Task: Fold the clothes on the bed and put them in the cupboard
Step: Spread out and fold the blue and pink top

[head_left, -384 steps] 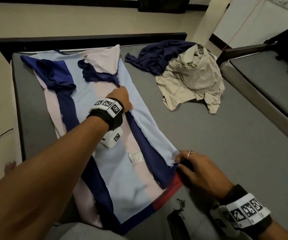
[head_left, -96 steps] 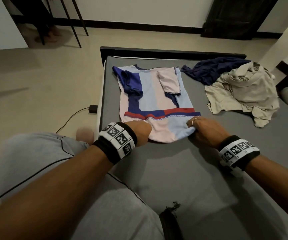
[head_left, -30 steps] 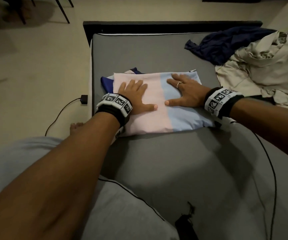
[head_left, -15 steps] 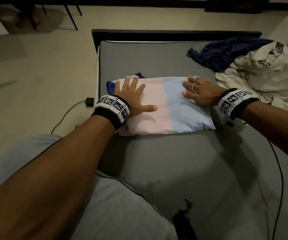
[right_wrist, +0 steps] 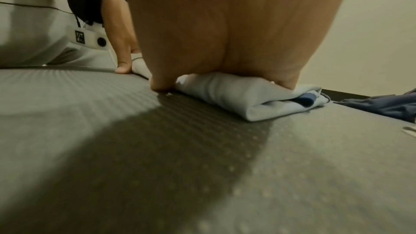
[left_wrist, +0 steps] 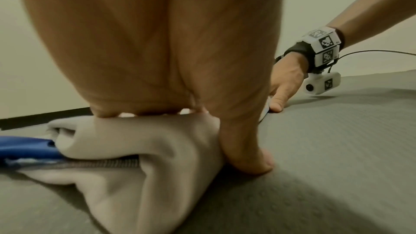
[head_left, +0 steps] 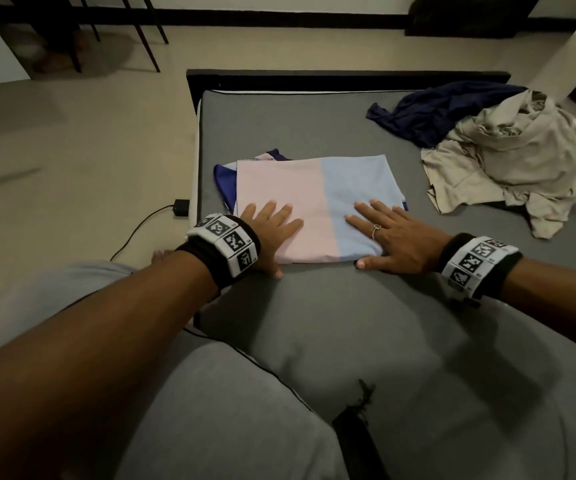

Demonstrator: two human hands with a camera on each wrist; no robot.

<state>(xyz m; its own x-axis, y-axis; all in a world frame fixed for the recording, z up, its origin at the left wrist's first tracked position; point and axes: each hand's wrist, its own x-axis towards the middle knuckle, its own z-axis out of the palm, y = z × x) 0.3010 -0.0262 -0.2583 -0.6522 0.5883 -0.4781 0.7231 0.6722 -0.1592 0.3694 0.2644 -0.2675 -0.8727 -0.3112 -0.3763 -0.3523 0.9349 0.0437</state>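
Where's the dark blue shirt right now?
In the head view the dark blue shirt lies crumpled at the bed's far right, tucked partly under the beige garment.

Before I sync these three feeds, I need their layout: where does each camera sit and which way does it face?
Head: worn on the head, looking down at the bed; both forearms, left hand and right hand flat on the folded shirt.
Left wrist: under the left palm, low over the mattress, facing across to the right hand.
Right wrist: under the right palm, facing the left hand, navy garment beyond.
All three views share the folded shirt.
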